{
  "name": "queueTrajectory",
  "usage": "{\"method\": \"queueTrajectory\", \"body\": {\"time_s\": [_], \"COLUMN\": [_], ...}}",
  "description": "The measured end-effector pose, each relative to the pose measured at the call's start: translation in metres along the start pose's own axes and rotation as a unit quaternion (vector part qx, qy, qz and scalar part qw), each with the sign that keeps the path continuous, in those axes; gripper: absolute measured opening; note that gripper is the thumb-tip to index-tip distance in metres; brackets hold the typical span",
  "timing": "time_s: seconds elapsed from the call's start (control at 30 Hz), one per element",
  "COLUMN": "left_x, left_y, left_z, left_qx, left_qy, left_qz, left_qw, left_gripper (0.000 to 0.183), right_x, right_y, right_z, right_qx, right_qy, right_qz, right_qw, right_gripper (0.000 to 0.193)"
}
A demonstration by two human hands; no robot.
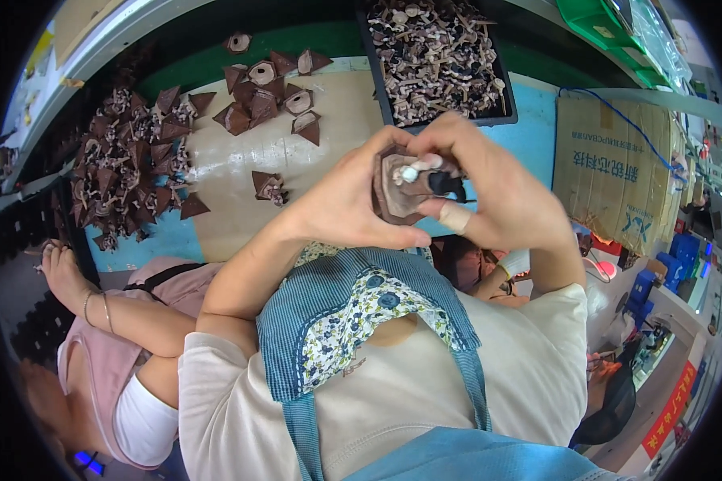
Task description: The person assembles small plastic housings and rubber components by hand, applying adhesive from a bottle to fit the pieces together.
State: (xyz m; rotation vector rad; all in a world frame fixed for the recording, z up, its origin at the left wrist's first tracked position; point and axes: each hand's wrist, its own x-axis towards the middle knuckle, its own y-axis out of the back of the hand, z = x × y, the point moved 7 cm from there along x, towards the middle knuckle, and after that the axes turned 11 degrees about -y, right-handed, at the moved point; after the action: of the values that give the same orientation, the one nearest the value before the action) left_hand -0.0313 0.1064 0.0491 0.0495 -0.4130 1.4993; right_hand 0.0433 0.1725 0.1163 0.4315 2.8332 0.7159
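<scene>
– What is the left hand [349, 188] up to?
– It is shut tight on a brown, many-sided piece [389, 196], thumb below and fingers behind

– And the right hand [497, 188]?
– It curls in from the other side, finger and thumb apart, with a small white and black figure [421, 171] between them. I can't tell if they pinch it

– Is there room to move?
– Left of the left hand, yes: bare table [237, 152], with one loose brown piece [270, 187] on it. Farther left, a big brown heap [128, 172] fills the way

– What about past the hands?
– The near edge of a black tray [387, 112] full of little figures [433, 60] is just beyond the right hand, so that side is tight. Right of that hand there's a strip of blue, then a cardboard box [606, 172]
</scene>
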Motion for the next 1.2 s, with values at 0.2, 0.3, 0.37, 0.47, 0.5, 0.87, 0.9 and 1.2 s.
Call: {"method": "queueTrajectory", "body": {"time_s": [0.2, 0.3, 0.37, 0.47, 0.5, 0.87, 0.9, 1.2], "left_x": [-0.031, -0.049, -0.071, -0.110, -0.114, -0.080, -0.085, -0.059], "left_y": [0.008, 0.024, 0.051, 0.086, 0.096, 0.163, 0.162, 0.067], "left_z": [-0.032, -0.049, -0.066, -0.092, -0.094, -0.172, -0.170, -0.094], "left_qx": [-0.254, -0.188, 0.063, 0.432, 0.550, 0.566, 0.517, -0.239], "left_qy": [0.151, 0.193, 0.260, 0.291, 0.262, 0.322, 0.342, 0.211], "left_qz": [0.008, -0.007, -0.066, -0.099, -0.076, 0.100, 0.114, 0.249], "left_qw": [0.955, 0.963, 0.961, 0.848, 0.790, 0.752, 0.776, 0.914], "left_gripper": [0.071, 0.070, 0.074, 0.072, 0.067, 0.033, 0.033, 0.035], "right_x": [0.007, 0.005, -0.003, -0.036, -0.047, -0.062, -0.062, -0.029], "right_y": [-0.019, -0.045, -0.051, -0.054, -0.062, -0.156, -0.156, -0.063], "right_z": [-0.004, 0.021, 0.046, 0.123, 0.149, 0.287, 0.285, 0.163], "right_qx": [-0.155, -0.202, -0.115, 0.038, 0.041, -0.004, 0.000, 0.397], "right_qy": [0.170, 0.144, 0.070, -0.101, -0.100, -0.173, -0.173, -0.133], "right_qz": [-0.017, 0.033, 0.081, 0.167, 0.166, 0.135, 0.137, 0.171], "right_qw": [0.973, 0.968, 0.988, 0.980, 0.980, 0.975, 0.975, 0.892], "right_gripper": [0.039, 0.045, 0.048, 0.058, 0.058, 0.043, 0.043, 0.025]}}
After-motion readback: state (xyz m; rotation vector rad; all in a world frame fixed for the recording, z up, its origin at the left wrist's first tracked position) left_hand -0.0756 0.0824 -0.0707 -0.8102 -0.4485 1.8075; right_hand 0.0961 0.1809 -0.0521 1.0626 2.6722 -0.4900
